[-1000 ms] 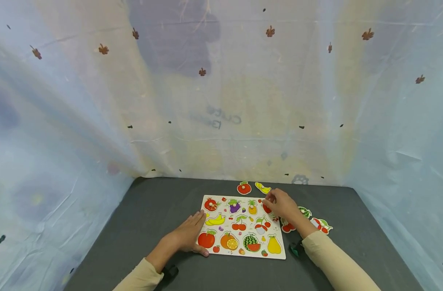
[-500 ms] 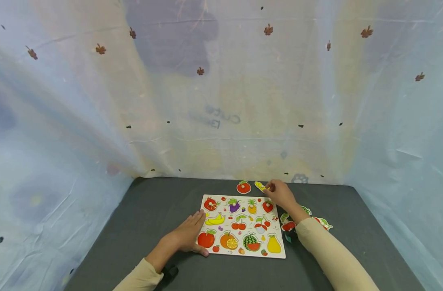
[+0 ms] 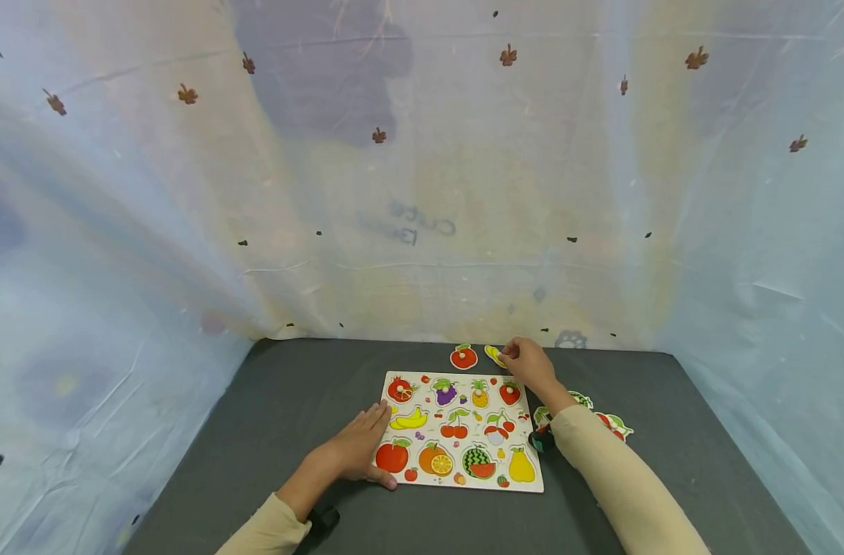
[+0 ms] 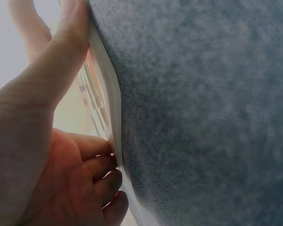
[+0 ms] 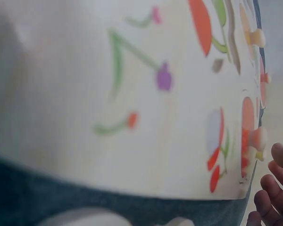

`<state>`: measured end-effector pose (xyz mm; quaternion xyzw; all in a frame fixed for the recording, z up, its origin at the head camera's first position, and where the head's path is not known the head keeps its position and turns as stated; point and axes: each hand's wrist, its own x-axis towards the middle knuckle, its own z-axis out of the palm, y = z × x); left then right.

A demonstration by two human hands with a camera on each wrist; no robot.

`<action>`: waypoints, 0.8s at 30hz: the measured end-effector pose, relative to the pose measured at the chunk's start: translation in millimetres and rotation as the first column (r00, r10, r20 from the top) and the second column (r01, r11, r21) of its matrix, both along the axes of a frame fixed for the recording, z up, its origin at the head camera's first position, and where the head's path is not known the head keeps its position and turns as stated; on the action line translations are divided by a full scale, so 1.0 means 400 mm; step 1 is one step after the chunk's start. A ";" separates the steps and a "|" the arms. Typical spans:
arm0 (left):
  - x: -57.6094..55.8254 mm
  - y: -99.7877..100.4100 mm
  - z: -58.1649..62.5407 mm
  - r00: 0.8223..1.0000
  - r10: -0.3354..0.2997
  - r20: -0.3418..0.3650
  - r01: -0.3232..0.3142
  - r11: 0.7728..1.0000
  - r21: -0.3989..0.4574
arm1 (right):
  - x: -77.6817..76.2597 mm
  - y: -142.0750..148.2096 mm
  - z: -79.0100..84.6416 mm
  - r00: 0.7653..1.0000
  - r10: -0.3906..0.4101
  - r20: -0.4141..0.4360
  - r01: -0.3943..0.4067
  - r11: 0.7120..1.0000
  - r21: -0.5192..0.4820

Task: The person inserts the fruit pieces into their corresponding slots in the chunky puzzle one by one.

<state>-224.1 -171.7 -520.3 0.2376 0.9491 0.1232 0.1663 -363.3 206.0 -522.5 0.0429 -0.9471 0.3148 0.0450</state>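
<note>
With its arm stretched past the right side of the puzzle board [image 3: 473, 433], the right hand [image 3: 529, 362] pinches the banana piece [image 3: 492, 352] on the tabletop [image 3: 311, 401]; the left hand [image 3: 358, 447] lies outspread against the board's left edge.

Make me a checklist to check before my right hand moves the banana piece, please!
1. Left hand at the board's left edge: ok.
2. Right hand at the banana piece: ok.
3. Banana piece firmly pinched: cannot tell, too small to see.
4. Banana picture on the board uncovered: ok.
5. Strawberry piece in its spot: ok.
6. Red fruit piece in the board: not ok, it's on the table.
</note>
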 end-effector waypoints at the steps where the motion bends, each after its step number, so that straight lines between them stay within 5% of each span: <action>1: 0.002 0.001 0.003 1.000 0.007 0.000 -0.007 1.000 0.012 | -0.002 -0.001 0.000 1.000 -0.008 0.005 0.008 1.000 0.002; 24: 0.004 0.005 -0.004 1.000 0.019 -0.014 -0.019 0.999 0.030 | -0.031 -0.010 -0.019 0.997 -0.025 0.075 0.023 1.000 0.021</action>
